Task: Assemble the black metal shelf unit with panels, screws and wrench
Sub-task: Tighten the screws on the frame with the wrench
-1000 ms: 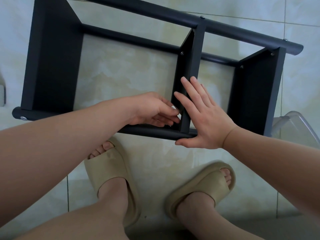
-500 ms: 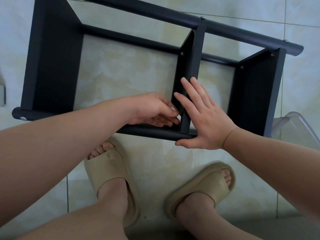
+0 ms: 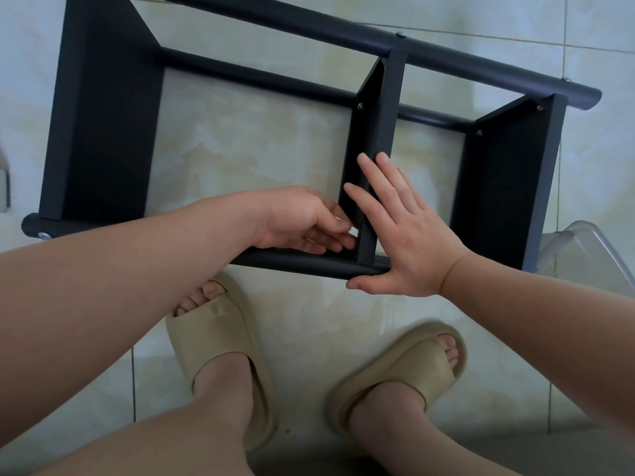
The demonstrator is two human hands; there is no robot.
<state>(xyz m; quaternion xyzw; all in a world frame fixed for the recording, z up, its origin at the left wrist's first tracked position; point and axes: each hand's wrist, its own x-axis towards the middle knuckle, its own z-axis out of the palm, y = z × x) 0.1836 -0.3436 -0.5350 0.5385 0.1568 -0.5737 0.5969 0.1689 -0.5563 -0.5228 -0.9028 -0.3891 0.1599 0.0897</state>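
The black metal shelf unit point(image 3: 103, 115) lies on its side on the tiled floor, with three panels fixed between round black tubes. My right hand point(image 3: 402, 231) lies flat with straight fingers against the right face of the middle panel point(image 3: 374, 132), its thumb under the near tube point(image 3: 302, 264). My left hand point(image 3: 302, 225) reaches to the panel's lower left corner, fingertips pinching a small light-coloured part point(image 3: 352, 231) at the joint with the near tube. What that part is cannot be told. Screw heads show on the far tube and on the panels.
My two feet in beige slippers point(image 3: 223, 345) stand on the floor just in front of the shelf unit. A clear plastic object point(image 3: 584, 249) sits at the right, beside the right panel. A pale object point(image 3: 3, 187) shows at the left edge.
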